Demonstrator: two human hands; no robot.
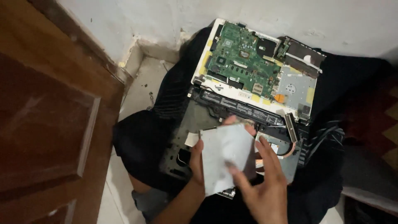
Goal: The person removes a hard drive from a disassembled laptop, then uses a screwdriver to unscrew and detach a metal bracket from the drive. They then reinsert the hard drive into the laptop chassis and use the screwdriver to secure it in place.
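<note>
**Grey metal plate held over a stripped laptop**

The grey metal plate, a flat, dull rectangle, was in my hands, tilted over the open laptop base that lay across my lap on black cloth. My left hand had it by its left edge: thumb on the near face, and at least one fingertip showed past the top edge, so those fingers were closed around the plate from behind. My right hand lay over the lower right corner with the fingers spread and mostly straight, their tips on or just above the plate's face; motion blur there kept me from telling whether they pinched it or only rested on it.

Beyond the plate, farther from me, the other half of the machine was propped against the white wall. A green circuit board filled most of its white frame, with a silver metal drive cage to the right of the board and an orange spot at the cage's lower left corner. A long black battery bar ran along the seam between the two halves, and a copper heat pipe curved just right of the plate. A brown wooden door stood at my left, above pale floor tiles.
</note>
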